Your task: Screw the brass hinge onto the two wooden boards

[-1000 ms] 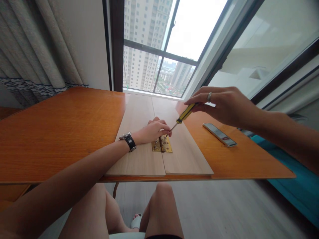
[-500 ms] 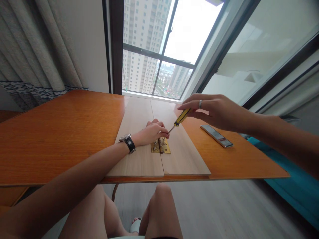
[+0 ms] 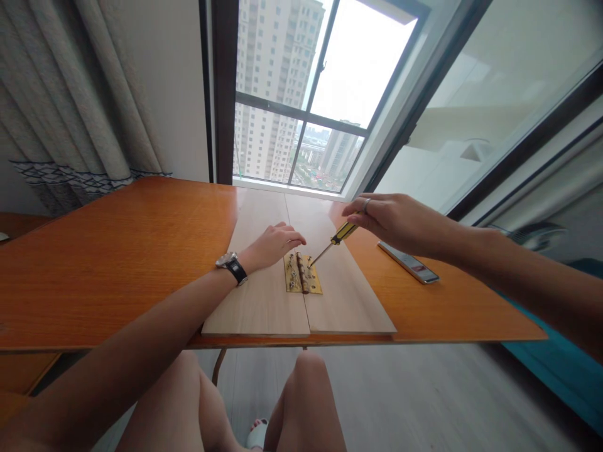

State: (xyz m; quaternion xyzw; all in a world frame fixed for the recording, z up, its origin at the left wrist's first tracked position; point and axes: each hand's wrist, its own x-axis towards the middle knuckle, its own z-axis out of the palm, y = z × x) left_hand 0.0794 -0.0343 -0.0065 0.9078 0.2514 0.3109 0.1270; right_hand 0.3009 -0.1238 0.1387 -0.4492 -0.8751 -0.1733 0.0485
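Observation:
A brass hinge (image 3: 303, 274) lies across the seam between two pale wooden boards (image 3: 348, 301), with small screws on its left leaf. In my right hand (image 3: 386, 216) is the yellow and black handle of a screwdriver (image 3: 343, 233). Its tip meets the upper part of the hinge's right leaf, where a screw is too small to make out clearly. My left hand (image 3: 273, 246), with a watch at the wrist, hovers just above and left of the hinge; its fingers are apart and hold nothing.
The boards rest on an orange-brown wooden table (image 3: 132, 251). A phone (image 3: 409, 262) lies to the right of the boards, partly beneath my right hand. Beyond the table's far edge stands a window (image 3: 301, 116), with a curtain (image 3: 85, 94) at the left.
My left hand has let go near the screwdriver tip and drawn back up and left, uncovering the hinge. My right hand has dropped slightly, its fingers closer round the handle.

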